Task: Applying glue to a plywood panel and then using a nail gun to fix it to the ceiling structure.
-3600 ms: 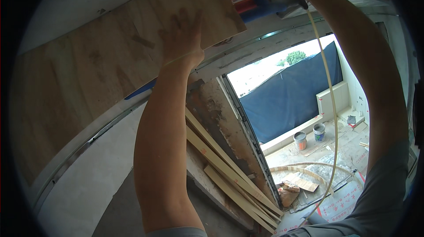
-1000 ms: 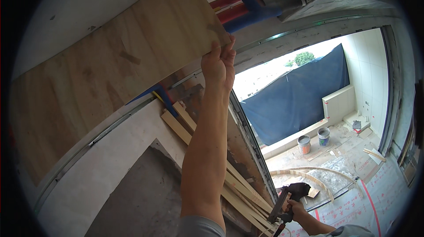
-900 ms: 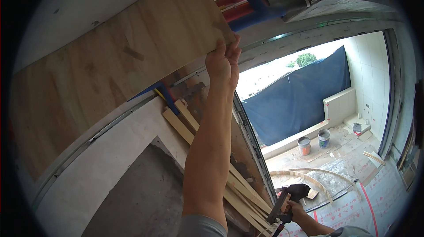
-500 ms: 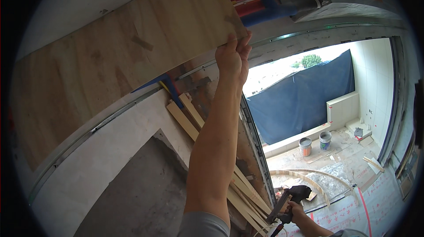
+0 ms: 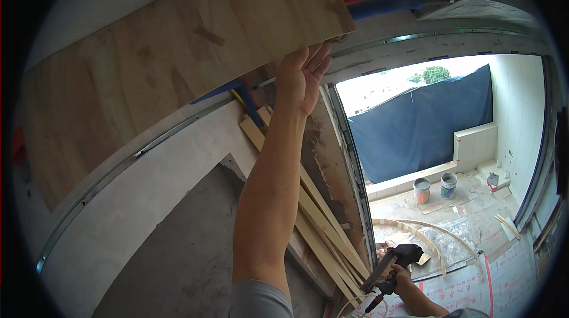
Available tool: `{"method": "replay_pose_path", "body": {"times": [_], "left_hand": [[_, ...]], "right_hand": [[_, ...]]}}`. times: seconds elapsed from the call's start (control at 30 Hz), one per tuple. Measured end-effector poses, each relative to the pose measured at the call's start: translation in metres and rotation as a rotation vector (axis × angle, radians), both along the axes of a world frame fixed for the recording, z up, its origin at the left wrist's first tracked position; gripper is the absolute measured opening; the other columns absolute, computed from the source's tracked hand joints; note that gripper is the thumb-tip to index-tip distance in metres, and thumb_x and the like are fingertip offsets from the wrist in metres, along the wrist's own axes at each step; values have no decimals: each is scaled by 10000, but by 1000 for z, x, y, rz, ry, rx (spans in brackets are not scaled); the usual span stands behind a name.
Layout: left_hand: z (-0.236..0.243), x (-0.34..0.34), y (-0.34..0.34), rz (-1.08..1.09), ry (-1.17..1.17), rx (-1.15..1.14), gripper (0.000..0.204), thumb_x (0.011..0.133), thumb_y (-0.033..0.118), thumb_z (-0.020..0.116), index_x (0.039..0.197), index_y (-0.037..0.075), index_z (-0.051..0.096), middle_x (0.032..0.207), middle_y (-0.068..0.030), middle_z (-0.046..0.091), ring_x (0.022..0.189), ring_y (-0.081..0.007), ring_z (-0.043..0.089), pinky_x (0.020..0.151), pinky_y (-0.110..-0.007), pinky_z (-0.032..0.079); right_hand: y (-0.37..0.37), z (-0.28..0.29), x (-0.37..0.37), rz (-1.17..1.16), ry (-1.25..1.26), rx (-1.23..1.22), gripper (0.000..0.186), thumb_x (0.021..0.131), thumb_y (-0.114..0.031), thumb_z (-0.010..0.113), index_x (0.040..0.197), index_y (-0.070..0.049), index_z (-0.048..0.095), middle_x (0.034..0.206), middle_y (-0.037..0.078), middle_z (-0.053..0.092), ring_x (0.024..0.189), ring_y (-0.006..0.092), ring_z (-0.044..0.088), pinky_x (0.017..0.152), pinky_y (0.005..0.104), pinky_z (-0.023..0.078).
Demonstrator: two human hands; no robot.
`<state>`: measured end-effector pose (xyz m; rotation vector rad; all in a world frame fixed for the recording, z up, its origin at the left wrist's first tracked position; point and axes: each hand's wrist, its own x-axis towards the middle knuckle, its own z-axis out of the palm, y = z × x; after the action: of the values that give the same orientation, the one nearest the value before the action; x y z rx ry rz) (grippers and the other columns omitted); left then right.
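A plywood board (image 5: 160, 75) spans the upper left overhead, near the ceiling. My left hand (image 5: 299, 78) is raised to its lower edge at the right end, palm showing and fingers stretched upward. Its fingertips meet the edge or lie just beside it; I cannot tell how firmly they press. Low at the right, my right hand (image 5: 404, 279) is wrapped round the handle of a dark nail gun (image 5: 394, 264). A hose is joined to the bottom of its grip.
Long wood strips (image 5: 314, 217) lean beside my left arm. Blue and red pipes (image 5: 379, 7) run past the board's right end. A metal channel (image 5: 142, 149) lies along the wall under the board. Two buckets (image 5: 422, 190) stand beyond the opening, near curved wood strips (image 5: 415, 232).
My left hand has loosened from the board's corner and slid left along its lower edge, its fingers opening out. The view has shifted slightly. The right hand still holds the nail gun.
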<state>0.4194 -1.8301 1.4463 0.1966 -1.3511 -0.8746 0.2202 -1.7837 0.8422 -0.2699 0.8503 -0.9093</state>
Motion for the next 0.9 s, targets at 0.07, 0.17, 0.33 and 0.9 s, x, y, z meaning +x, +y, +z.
{"method": "replay_pose_path", "body": {"times": [0.07,0.17,0.33,0.9], "left_hand": [[-1,17,12,118,29,-5,365,989,139,564,1308,-15,476,1281,-190,589,1237,-318,557,1046,-422,488],[-2,53,30,102,61,-53,367,979,99,567,1316,-17,478,1319,-186,568,1259,-314,539,1062,-433,481],[7,107,72,210,114,-118,338,955,33,567,1288,19,515,1255,-127,602,1151,-273,607,1054,-425,480],[6,142,127,422,-161,-174,426,903,-8,574,1324,-10,508,1293,-136,610,1203,-254,604,1053,-416,482]], "right_hand": [[4,9,3,12,20,-5,149,934,-147,582,806,-104,521,576,27,467,481,194,503,516,382,481],[1,-3,4,24,-38,20,155,935,-160,581,805,-105,517,588,29,471,490,195,505,514,378,474],[1,-5,10,34,6,28,156,939,-169,575,810,-106,514,613,33,478,500,199,509,513,377,472],[-4,-6,22,71,70,12,173,940,-187,566,802,-85,540,593,53,488,497,214,508,514,398,474]]}}
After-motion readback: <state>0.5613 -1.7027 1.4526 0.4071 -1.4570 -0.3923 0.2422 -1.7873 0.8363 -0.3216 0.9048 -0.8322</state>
